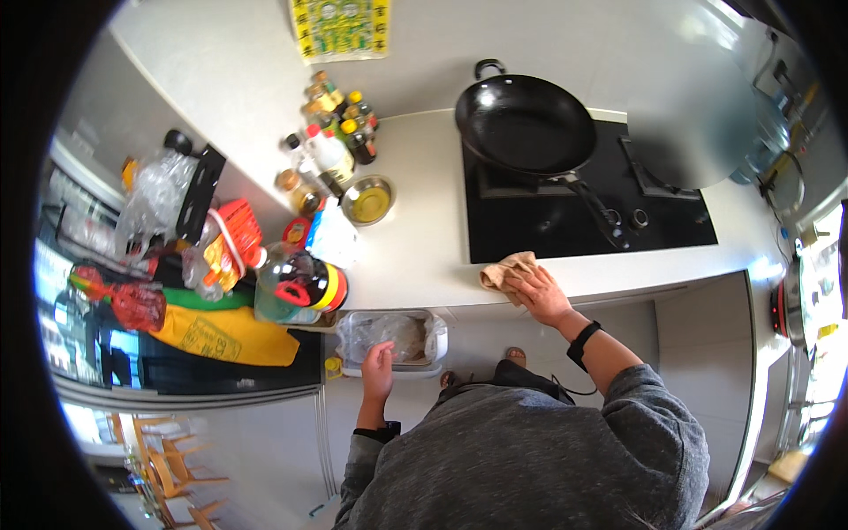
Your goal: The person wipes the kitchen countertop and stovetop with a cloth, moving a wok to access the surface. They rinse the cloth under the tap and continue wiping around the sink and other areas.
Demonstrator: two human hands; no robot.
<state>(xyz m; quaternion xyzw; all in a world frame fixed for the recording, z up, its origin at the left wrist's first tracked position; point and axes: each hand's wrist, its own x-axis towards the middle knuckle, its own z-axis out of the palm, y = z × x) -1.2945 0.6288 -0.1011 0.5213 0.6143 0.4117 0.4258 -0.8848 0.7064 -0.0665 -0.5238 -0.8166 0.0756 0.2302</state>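
My right hand (542,297) presses on a crumpled tan cloth (507,275) at the front edge of the white countertop (417,245). The cloth lies just in front of a black glass cooktop (530,225). A black wok (523,126) rests on the cooktop's left burner, its long handle slanting toward the front right. My left hand (379,368) hangs in the air with loosely bent fingers and nothing visible in it. Below it is a bin (434,368) lined with clear plastic.
Sauce bottles (331,149) and a metal bowl (368,200) of yellowish liquid stand on the left counter. Large bottles (301,281) sit at its near corner, beside a yellow bag (225,336). A blurred patch hides the right burner. A water jug (768,136) stands farther right.
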